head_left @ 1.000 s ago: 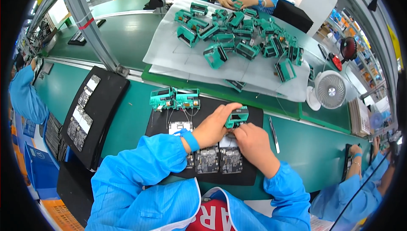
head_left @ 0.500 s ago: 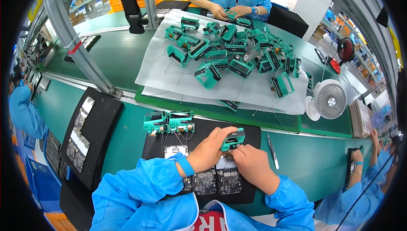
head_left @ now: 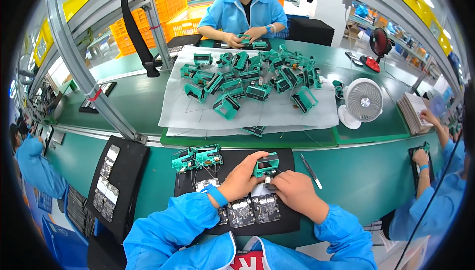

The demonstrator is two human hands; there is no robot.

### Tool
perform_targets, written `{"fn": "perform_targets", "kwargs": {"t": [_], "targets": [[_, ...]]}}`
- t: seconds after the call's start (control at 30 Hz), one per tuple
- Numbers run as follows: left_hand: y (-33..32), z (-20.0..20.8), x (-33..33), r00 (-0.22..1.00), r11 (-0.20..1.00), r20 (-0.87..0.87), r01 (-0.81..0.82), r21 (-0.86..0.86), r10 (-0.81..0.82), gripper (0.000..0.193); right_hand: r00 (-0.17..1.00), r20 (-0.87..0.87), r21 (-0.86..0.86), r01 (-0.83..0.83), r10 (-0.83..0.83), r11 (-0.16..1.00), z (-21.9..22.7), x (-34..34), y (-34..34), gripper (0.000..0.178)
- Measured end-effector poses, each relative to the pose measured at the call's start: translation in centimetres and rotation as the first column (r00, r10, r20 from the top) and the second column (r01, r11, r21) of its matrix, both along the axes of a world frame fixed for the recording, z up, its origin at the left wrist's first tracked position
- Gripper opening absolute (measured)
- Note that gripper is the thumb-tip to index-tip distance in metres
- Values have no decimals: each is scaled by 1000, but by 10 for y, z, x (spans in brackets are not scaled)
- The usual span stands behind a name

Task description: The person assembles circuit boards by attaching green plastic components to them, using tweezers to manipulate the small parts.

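Observation:
My left hand (head_left: 241, 180) is closed around a green plastic frame (head_left: 267, 163) with a dark window, tilted above the black mat (head_left: 287, 220). A small whitish part shows at the frame's lower edge. My right hand (head_left: 298, 190) is just below and right of the frame, fingers bent together; a small dark edge shows at their tips, too hidden to name. Beneath the hands lie dark circuit boards, one (head_left: 241, 212) beside another (head_left: 266, 207), and a partly white one (head_left: 207, 185) near my left wrist. Two similar green frames with thin wires, one (head_left: 183, 160) beside the other (head_left: 208, 156), stand at the mat's far left.
Tweezers (head_left: 310, 171) lie right of the mat. Beyond, many green frames with wires pile on a white sheet (head_left: 173, 114). A white fan (head_left: 363, 100) stands right of it. A black pad (head_left: 129, 171) with boards lies left. A co-worker (head_left: 242, 15) handles a green frame opposite.
The whole view has tilted upward and shifted. My left hand still holds the green frame, whose window now shows more. My right fingers have drawn slightly down, off the frame's lower edge.

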State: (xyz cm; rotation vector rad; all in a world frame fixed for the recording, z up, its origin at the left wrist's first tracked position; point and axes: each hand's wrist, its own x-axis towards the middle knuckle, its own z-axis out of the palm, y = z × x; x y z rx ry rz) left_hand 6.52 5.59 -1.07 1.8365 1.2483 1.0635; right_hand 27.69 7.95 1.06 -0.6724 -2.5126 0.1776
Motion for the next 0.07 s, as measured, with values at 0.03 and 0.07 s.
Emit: {"fn": "perform_targets", "kwargs": {"t": [0.03,0.07], "targets": [[1,2,2,999,999,-22,35,-20,-35,70,999,-40,-9,2,-2,1000,5,5,-4,29],[2,4,3,999,999,-27,43,-14,-44,70,997,-80,-19,3,-5,1000,7,10,-6,30]]}}
